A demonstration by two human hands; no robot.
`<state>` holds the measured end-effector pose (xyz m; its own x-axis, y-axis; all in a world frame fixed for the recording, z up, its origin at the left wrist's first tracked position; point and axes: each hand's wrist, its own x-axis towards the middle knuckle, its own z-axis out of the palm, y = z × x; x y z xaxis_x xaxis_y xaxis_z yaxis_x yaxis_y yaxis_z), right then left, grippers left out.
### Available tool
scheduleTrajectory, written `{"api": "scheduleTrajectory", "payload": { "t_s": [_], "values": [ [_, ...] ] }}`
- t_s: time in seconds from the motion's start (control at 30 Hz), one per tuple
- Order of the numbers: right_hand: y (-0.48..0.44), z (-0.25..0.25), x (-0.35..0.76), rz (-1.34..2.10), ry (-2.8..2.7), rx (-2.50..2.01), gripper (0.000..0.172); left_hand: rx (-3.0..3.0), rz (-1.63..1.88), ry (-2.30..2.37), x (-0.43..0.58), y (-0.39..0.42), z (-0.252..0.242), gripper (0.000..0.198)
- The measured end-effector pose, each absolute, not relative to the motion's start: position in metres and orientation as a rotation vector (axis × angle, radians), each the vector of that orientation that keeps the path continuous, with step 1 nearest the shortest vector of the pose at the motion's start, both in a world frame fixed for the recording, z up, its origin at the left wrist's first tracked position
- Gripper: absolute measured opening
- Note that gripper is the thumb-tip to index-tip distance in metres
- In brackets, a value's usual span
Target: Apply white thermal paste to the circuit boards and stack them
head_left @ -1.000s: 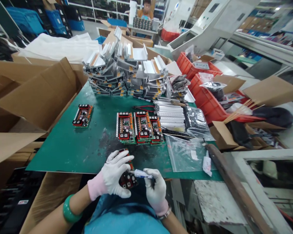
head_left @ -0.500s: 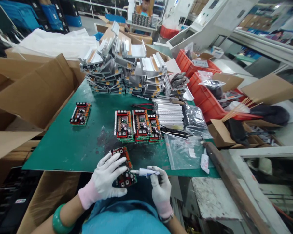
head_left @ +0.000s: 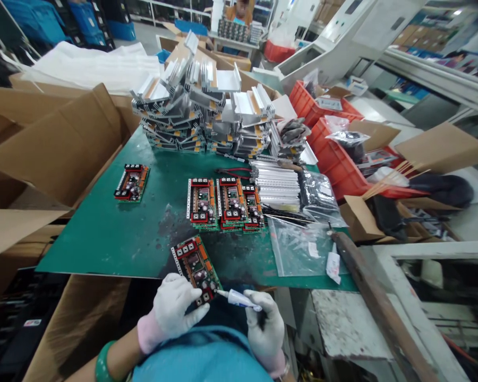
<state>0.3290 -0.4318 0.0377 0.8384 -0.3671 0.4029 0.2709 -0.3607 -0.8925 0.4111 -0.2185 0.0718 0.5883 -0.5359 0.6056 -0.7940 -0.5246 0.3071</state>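
A circuit board [head_left: 195, 260] with red-framed parts and orange connectors lies tilted at the table's front edge, its near end jutting past it. My left hand [head_left: 175, 305], in a white glove, grips the board's near left side between thumb and fingers. In my gloved right hand [head_left: 265, 323] is a small white-and-blue glue tube [head_left: 241, 298], held at its back end. Its pointed nozzle reaches left to the board's near right corner; whether it touches I cannot tell. Beyond stand several stacked circuit boards [head_left: 201, 201], and a single board [head_left: 131, 183] lies farther left.
Aluminium heat sinks [head_left: 227, 114] are piled at the table's back. Metal strips [head_left: 276, 185], a clear plastic bag [head_left: 298, 249] and another white tube [head_left: 333, 265] lie to the right. Red crates [head_left: 334, 154] stand beyond them. An open cardboard box [head_left: 63, 143] flanks the left side.
My left hand has drawn back from over the board to its near left side, uncovering most of it. The glue tube has moved slightly down toward the board's near right corner.
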Motion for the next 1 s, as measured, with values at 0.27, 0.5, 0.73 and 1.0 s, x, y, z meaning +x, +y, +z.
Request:
{"api": "scheduleTrajectory", "payload": {
  "t_s": [0.27, 0.5, 0.73, 1.0],
  "values": [
    [-0.426, 0.052, 0.349, -0.504, 0.479, -1.558, 0.026, 2.24, 0.687, -1.052, 0.411, -0.215, 0.087, 0.007],
    [-0.426, 0.055, 0.356, -0.626, 0.355, -1.672, 0.019, 2.254, 0.737, -1.067, 0.415, -0.212, 0.091, 0.005],
    [-0.427, 0.052, 0.37, -0.502, 0.396, -1.552, 0.027, 2.277, 0.825, -1.078, 0.422, -0.205, 0.096, 0.003],
    [-0.439, 0.035, 0.403, -0.395, 0.588, -1.093, 0.046, 2.658, 0.883, -0.613, 0.508, -0.156, 0.125, 0.017]
  ]
}}
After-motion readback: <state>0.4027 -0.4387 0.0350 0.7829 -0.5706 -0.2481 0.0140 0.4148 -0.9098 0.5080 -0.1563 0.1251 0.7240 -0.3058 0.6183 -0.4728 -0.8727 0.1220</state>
